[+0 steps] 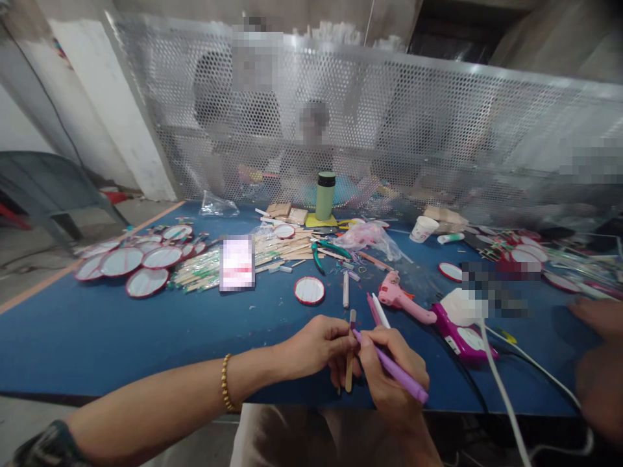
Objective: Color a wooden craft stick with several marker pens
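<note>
My left hand (316, 347) is closed around a craft stick (349, 375), held upright near the table's front edge. The upper part of this flat wooden stick looks coloured greyish purple. Gripped in my right hand (396, 366) is a purple marker pen (402, 376), its tip at the stick beside my left fingers. Just beyond my hands lie a white pen (380, 310) and a pink pen (374, 309). A round, red-rimmed white disc (309, 290) sits farther back, left of a short pale tube (346, 289).
Right of my hands are a pink glue-gun-like tool (406, 299), a purple device (464, 337) and a white cable (501, 389). Behind are a phone (237, 263), wooden sticks (292, 246), teal-handled pliers (318, 258), a green bottle (326, 198) and a paper cup (423, 229). Another person's hand (596, 318) is at right.
</note>
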`<state>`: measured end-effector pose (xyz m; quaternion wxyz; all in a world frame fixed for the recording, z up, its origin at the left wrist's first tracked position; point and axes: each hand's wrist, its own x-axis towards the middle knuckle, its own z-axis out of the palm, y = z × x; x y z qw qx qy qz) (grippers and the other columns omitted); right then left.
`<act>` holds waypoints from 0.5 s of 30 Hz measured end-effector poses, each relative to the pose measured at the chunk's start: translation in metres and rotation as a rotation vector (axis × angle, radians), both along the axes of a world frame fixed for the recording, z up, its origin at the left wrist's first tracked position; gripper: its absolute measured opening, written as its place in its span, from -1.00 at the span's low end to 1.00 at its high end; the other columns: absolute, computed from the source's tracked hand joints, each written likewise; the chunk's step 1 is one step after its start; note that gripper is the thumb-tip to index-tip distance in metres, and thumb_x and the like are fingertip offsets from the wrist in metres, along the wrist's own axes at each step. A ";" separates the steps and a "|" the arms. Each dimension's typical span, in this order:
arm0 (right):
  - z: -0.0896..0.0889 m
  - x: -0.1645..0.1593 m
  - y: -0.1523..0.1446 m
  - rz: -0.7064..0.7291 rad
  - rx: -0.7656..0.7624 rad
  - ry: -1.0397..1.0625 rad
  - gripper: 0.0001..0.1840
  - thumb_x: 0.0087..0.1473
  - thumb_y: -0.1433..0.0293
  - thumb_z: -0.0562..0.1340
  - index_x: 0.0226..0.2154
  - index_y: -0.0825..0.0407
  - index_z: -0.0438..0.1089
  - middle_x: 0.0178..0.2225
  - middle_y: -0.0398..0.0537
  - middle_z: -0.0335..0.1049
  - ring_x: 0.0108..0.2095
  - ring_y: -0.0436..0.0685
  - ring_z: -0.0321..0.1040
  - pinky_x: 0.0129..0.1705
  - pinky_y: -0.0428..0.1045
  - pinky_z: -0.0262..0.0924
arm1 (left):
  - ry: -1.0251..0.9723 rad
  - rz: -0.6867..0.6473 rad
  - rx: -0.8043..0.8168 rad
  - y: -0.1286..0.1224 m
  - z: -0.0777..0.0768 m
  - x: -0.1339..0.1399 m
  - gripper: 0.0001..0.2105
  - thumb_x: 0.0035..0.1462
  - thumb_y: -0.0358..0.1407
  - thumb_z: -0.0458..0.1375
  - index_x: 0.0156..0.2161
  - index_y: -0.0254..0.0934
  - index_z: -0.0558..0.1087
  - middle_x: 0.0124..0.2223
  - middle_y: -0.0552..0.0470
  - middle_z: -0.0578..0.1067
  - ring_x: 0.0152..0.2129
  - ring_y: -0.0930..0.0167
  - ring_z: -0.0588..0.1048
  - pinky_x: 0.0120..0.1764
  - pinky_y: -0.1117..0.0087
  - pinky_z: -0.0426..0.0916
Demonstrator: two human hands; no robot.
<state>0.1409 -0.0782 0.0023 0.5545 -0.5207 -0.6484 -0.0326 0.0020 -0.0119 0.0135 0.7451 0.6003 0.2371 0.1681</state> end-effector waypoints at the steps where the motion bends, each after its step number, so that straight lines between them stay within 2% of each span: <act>1: 0.000 0.000 0.000 0.000 -0.004 0.006 -0.80 0.20 0.41 0.19 -0.44 0.04 0.43 -0.62 -0.19 0.43 -0.64 -0.03 0.38 -0.56 -0.15 0.27 | 0.001 0.001 0.000 0.000 0.000 0.000 -0.38 -0.08 0.33 0.16 -0.40 -0.29 0.32 -0.54 0.10 0.45 -0.74 0.55 0.33 -0.56 0.46 0.30; 15: -0.002 0.002 -0.001 0.014 -0.016 0.012 -0.84 0.21 0.43 0.20 -0.41 0.04 0.43 -0.58 -0.17 0.45 -0.61 -0.03 0.40 -0.53 -0.15 0.28 | -0.001 0.004 -0.002 0.000 0.001 -0.001 -0.39 -0.08 0.32 0.16 -0.41 -0.29 0.31 -0.55 0.10 0.46 -0.74 0.56 0.33 -0.58 0.49 0.27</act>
